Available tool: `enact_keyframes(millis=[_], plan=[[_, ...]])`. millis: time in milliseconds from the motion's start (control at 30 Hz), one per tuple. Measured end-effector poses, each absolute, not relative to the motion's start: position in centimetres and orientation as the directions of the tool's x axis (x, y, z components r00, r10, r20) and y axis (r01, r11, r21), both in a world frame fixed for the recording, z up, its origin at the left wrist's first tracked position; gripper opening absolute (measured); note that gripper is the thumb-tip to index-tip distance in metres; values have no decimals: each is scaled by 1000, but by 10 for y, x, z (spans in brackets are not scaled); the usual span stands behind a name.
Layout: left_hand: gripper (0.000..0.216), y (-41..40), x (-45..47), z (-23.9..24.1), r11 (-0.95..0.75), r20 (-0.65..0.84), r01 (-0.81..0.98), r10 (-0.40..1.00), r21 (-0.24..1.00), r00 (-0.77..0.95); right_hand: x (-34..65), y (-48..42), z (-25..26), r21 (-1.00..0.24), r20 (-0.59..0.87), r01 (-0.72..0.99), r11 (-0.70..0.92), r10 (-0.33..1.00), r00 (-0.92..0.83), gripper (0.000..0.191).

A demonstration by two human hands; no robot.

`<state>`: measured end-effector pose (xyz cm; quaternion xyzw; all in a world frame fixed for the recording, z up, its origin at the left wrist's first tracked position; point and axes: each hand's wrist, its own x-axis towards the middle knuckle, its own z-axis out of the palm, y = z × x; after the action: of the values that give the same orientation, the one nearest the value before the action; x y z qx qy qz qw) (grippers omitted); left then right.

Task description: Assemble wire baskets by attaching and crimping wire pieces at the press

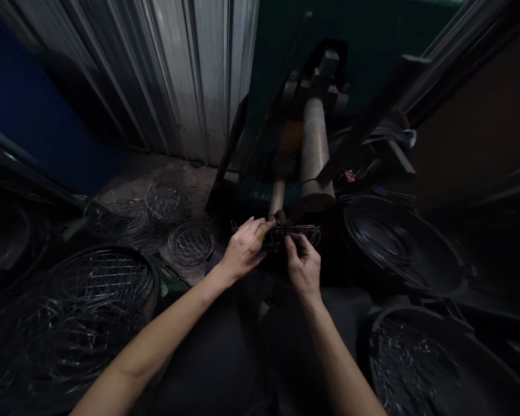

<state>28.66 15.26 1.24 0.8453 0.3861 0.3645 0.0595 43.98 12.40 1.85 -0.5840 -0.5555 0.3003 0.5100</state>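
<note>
A round wire rack (314, 236) is held nearly edge-on at the tip of a machine's lower metal rod (278, 198). My left hand (246, 247) grips the rack's left side, its fingers stretched along the wires and partly hiding them. At the front of the rack, the thumb and forefinger of my right hand (305, 267) are pinched together. Whatever sits in that pinch is too small and dark to make out. Just above both hands is the machine's thick metal cylinder (315, 150), with a dark gap between it and the rack.
Finished-looking round wire grids (191, 242) lie on the floor at left. A large tub (155, 277) heaped with wire grids stands nearer. On my right, one basin (442, 260) holds wire rings and another (481, 358) small bent wire pieces. A slanted bar (372, 115) juts beside the cylinder.
</note>
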Motion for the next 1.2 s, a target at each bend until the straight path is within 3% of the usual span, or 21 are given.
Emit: enact_keyframes(millis=[200,400,533,633,700,767,833,900,933,1033,1200], plan=[[54,154,284,10,-716,599,627,657,306,457,438,122,15,-942,201,310,126,953,226,27],[54,159,285,9,-711,593,643,657,283,466,434,125,25,-890,233,440,122,950,207,29],[57,151,284,13,-733,552,595,661,328,509,447,95,46,-889,216,448,96,950,224,31],[59,136,283,16,-696,450,574,718,432,532,489,42,51,-879,170,476,-39,906,388,36],[59,124,286,17,-662,358,576,747,479,560,536,2,39,-796,210,577,-186,809,550,35],[59,115,293,17,-657,269,569,739,494,618,587,-34,12,-682,145,609,-406,741,656,41],[58,108,303,17,-667,179,561,707,490,684,631,-64,-24,-405,-24,646,-647,713,700,43],[58,103,313,17,-677,119,557,680,480,724,659,-86,-61,-163,-221,696,-699,713,665,40],[59,101,316,16,-684,110,552,669,477,735,666,-93,-76,-98,-310,716,-691,705,638,38],[70,96,314,9,-705,138,534,655,467,743,670,-100,-106,-73,-429,742,-666,693,580,28],[100,90,285,-15,-630,82,597,719,497,690,667,-104,-101,-62,-422,742,-667,691,586,26]])
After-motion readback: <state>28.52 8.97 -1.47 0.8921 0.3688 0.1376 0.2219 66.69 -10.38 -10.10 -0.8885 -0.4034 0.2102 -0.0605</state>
